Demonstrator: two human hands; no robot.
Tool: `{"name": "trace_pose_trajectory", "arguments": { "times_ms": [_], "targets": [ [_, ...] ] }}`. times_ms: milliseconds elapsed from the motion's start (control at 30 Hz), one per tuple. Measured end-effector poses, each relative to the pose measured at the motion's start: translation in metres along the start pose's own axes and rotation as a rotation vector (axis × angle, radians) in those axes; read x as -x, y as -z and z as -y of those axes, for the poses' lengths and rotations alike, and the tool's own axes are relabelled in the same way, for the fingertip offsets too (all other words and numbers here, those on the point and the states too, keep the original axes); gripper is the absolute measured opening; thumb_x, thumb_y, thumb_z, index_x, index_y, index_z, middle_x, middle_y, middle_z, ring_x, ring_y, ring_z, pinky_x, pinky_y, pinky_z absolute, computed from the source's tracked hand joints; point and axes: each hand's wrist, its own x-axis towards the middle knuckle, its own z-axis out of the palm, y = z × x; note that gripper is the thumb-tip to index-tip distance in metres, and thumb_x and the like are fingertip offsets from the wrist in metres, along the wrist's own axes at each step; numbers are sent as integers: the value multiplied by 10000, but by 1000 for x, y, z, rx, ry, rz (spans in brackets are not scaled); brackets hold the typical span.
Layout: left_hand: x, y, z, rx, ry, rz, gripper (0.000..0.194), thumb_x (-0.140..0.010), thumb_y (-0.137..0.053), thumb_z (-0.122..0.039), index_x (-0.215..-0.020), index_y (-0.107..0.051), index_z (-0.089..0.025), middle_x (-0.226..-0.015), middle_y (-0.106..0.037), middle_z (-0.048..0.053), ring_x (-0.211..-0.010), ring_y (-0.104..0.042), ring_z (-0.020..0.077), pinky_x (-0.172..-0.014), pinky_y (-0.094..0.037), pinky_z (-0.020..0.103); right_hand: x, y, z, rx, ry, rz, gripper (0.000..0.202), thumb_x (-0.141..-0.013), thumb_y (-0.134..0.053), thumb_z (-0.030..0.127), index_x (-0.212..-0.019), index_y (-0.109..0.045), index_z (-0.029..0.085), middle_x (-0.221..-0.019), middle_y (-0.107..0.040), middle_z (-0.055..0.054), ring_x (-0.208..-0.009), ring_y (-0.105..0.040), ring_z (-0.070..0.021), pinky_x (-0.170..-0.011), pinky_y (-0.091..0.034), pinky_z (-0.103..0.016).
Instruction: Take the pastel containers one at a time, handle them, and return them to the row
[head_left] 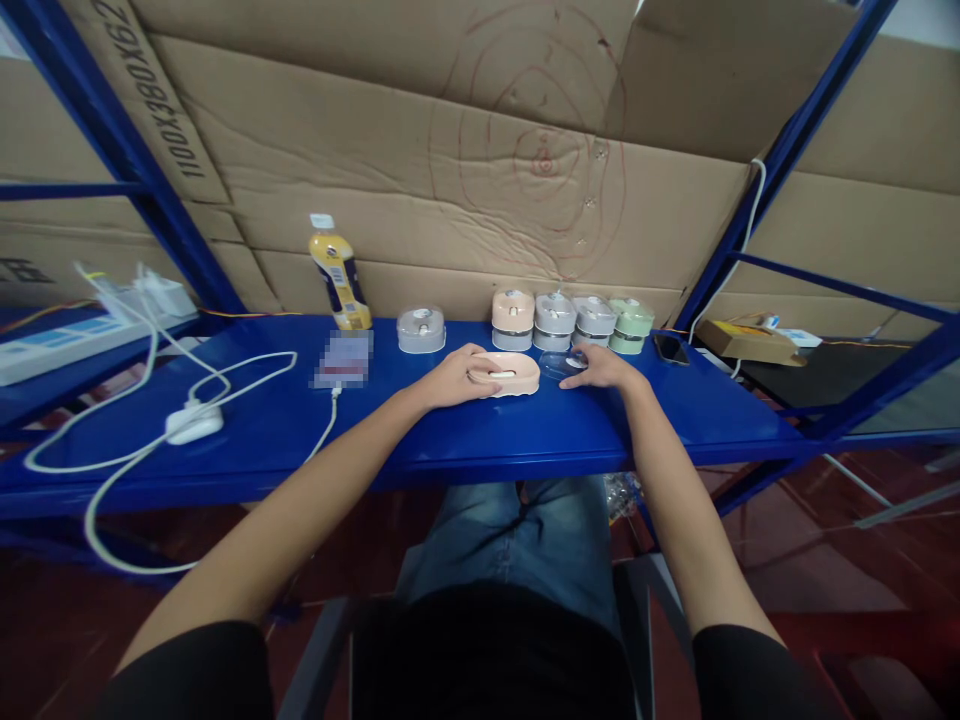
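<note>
On the blue surface (pixel 480 438): pink box (pixel 517 376), in front of lidded boxes (pixel 555 318)
Left hand (pixel 459 377): pinching the pink box's left end
Right hand (pixel 600 367): spread at the clear lid (pixel 556 366), grip cannot be told

Left forearm (pixel 330 485) and right forearm (pixel 675 480), both bare below black sleeves (pixel 202 670), reach forward and slant inward. The left hand (pixel 459 376) curls its fingers in a grip; near it, the right hand (pixel 596 367) points left, thumb and fingers parted in a curve.
</note>
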Motion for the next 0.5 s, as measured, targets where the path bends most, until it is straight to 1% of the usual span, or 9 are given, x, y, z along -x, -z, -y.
{"name": "trace_pose_trajectory", "arguments": {
  "times_ms": [67,167,267,333,400,433,500],
  "targets": [
    [0,-1,0,3,5,8,394,-862,-791,-547,-1142,-870,-281,-1277,-673,111,-1256,-681,341,-1194,-518,586,1,1,3,3,-25,19,929,-554,-1027,599,-1352,-769,201,-1186,-809,-158,-1074,-778,-405,-987,-634,-600],
    [0,-2,-2,17,19,-11,373,-879,-773,-551,-1103,-869,-269,-1270,-669,116,-1259,-678,343,-1182,-528,588,3,2,9,-2,-63,51,1002,-562,-1022,603,-1422,-733,177,-1281,-787,-191,-1154,-760,-427,-1041,-610,-613],
    [-1,-2,-2,32,37,-53,368,-922,-720,-567,-1063,-861,-257,-1280,-666,116,-1250,-677,325,-1166,-543,565,4,3,13,6,-83,69,1064,-567,-1008,629,-1468,-701,153,-1333,-767,-210,-1205,-742,-442,-1073,-592,-618],
    [-2,0,0,19,58,-108,393,-955,-670,-574,-1075,-850,-245,-1275,-669,118,-1229,-678,315,-1155,-549,551,4,2,13,15,-84,69,1080,-563,-1001,643,-1469,-698,140,-1333,-765,-215,-1211,-738,-451,-1076,-589,-624],
    [-4,2,5,-17,90,-186,408,-975,-641,-562,-1089,-837,-223,-1237,-685,131,-1218,-676,324,-1151,-544,552,4,1,11,16,-83,52,1044,-568,-994,659,-1433,-722,143,-1292,-779,-207,-1186,-743,-454,-1058,-593,-634],
    [-5,4,7,-42,112,-225,411,-977,-637,-556,-1084,-830,-210,-1204,-697,139,-1216,-675,335,-1147,-541,557,4,1,10,9,-75,32,994,-576,-989,668,-1395,-746,158,-1250,-791,-194,-1159,-751,-449,-1041,-601,-634],
    [-5,5,12,-89,147,-277,424,-975,-640,-556,-1086,-808,-183,-1157,-720,154,-1216,-675,361,-1135,-537,573,5,2,8,-38,-2,-54,855,-614,-974,687,-1284,-796,187,-1141,-811,-172,-1071,-768,-434,-978,-622,-631]
  ]
}}
